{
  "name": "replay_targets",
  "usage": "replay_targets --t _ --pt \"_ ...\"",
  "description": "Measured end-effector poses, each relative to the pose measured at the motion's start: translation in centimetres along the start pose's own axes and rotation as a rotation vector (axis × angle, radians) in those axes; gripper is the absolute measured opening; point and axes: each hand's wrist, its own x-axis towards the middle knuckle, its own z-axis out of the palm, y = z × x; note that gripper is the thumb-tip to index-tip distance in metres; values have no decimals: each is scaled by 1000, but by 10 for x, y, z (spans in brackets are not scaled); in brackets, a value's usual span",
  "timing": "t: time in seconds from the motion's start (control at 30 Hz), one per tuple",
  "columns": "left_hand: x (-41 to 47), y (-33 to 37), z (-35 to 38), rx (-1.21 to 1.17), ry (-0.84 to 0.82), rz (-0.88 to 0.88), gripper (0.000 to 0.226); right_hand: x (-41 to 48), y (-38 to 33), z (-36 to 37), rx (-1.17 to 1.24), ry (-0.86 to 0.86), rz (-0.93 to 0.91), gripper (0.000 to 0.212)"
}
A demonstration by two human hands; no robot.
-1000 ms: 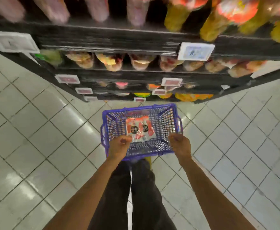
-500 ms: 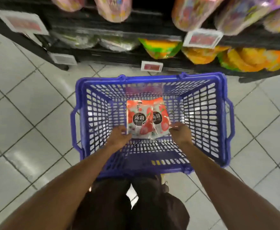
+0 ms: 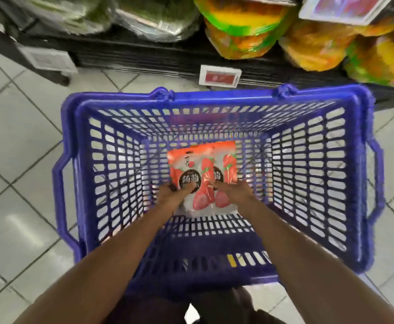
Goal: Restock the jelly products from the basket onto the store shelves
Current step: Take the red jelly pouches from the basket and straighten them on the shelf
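Observation:
A blue plastic basket [image 3: 364, 183] stands on the tiled floor in front of the bottom shelf [image 3: 144, 63]. On its bottom lie two overlapping red-and-white strawberry jelly packets: the left packet [image 3: 186, 163] and the right packet [image 3: 227, 157]. Both my hands are down inside the basket. My left hand [image 3: 173, 195] grips the lower left edge of the left packet, thumb on its front. My right hand [image 3: 236, 194] grips the lower right part of the right packet. The packets' lower corners are hidden by my hands.
The black bottom shelf holds orange and yellow jelly bags [image 3: 242, 36] at right and clear greenish bags [image 3: 79, 15] at left. A red price tag [image 3: 220, 76] hangs on the shelf edge just beyond the basket. Grey floor tiles [image 3: 16, 183] lie on both sides.
I have bent down toward the basket. Both hands moved from the basket's near rim down inside and closed on the two jelly packets.

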Motion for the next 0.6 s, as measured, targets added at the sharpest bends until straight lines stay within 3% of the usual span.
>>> replay_targets --t 0.1,0.2,0.23,0.3,0.4,0.5,0.6 --pt "-29 1 -24 -72 -185 -88 25 -34 2 -8 224 -67 -44 48" --pt "-71 21 -49 -135 -188 -73 48 -86 -8 -21 345 -174 -39 112" --pt "-89 32 -56 -140 -169 -50 47 -106 -13 -27 404 -195 -48 123" --pt "-130 59 -72 -146 -105 12 41 -149 -25 -43 497 -182 -88 110" --pt "-201 109 -101 -206 -86 163 48 -221 -48 -76 583 -176 -180 58" --pt "-280 164 -129 -250 -72 310 58 -299 -75 -116 613 -170 -278 45" --pt "-357 216 -156 -258 -1 433 48 -373 -102 -154 647 -190 -460 24"
